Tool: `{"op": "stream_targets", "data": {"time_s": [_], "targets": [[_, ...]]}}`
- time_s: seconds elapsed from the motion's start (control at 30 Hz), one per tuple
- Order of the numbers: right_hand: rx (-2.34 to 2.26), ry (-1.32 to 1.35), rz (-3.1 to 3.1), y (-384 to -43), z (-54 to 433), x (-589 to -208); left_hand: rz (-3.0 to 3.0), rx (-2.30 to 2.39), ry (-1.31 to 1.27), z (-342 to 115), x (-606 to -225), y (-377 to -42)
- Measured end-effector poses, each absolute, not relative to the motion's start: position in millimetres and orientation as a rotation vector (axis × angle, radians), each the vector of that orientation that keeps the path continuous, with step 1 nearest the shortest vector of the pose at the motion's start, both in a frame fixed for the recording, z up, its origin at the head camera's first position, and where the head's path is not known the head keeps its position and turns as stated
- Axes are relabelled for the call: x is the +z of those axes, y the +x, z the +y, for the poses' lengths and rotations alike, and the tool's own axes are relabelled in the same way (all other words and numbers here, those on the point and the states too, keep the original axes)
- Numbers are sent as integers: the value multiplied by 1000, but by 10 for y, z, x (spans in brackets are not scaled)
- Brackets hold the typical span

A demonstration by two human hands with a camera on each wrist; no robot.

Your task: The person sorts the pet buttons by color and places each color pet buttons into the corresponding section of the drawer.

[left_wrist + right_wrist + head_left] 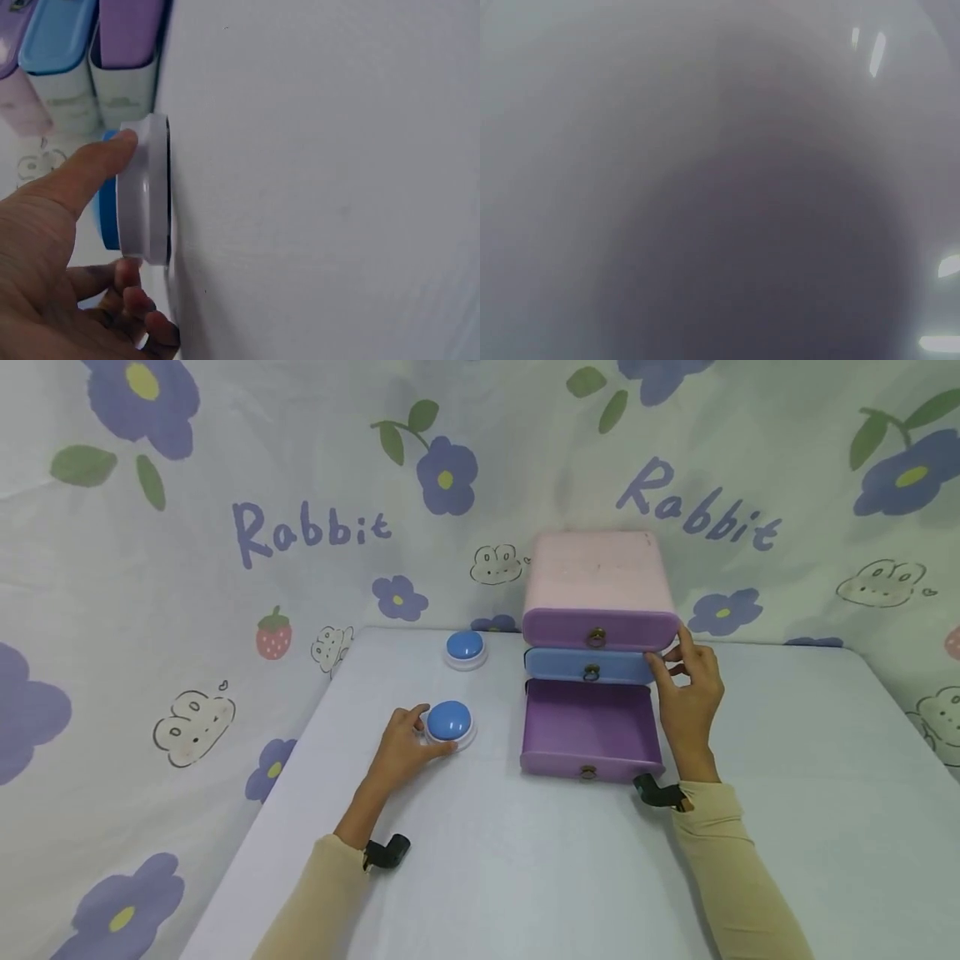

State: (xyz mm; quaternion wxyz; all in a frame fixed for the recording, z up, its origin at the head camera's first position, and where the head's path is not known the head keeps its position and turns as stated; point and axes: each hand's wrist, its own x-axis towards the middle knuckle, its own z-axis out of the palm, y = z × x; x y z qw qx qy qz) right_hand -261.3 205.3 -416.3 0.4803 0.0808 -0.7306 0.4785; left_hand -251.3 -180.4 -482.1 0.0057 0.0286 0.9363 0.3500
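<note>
Left hand (pixel 401 747) pinches button (pixel 449 721); right hand (pixel 688 693) seemingly touches cabinet (pixel 597 610).

Beige long sleeves (pixel 720 860), black wrist cameras (pixel 656 792)

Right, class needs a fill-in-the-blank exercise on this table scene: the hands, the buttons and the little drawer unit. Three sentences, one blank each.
1. The left hand grips the white rim of the nearer ____ button.
2. The right hand touches the right end of the ____ middle drawer.
3. The bottom purple drawer of the drawer unit is pulled ____.

Missing words: blue; blue; out
</note>
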Motion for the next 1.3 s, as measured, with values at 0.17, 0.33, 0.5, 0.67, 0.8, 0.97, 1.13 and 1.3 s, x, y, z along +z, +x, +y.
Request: {"op": "stream_targets", "data": {"time_s": [0.17, 0.33, 0.5, 0.67, 0.8, 0.97, 1.13, 1.3], "targets": [[1156, 184, -1791, -2615, 2079, -4152, 3002, 1068, 194, -1813, -4864, -2577], [1160, 183, -1785, -2615, 2083, -4152, 3038, 1140, 208, -1781, -4847, -2582], [1183, 194, -1773, -2645, 2085, -4158, 3016, 1270, 256, -1623, -4719, -2532], [1196, 199, -1764, -2675, 2082, -4164, 2961, 1349, 330, -1374, -4598, -2457], [1193, 197, -1764, -2681, 2079, -4162, 2923, 1397, 411, -1174, -4544, -2439], [1202, 186, -1774, -2675, 2087, -4162, 2893, 1410, 488, -940, -4493, -2463], [1197, 182, -1784, -2673, 2089, -4182, 2865, 1403, 524, -730, -4498, -2512], [1197, 180, -1780, -2671, 2080, -4200, 2893, 1236, 589, -596, -4528, -2564]]}}
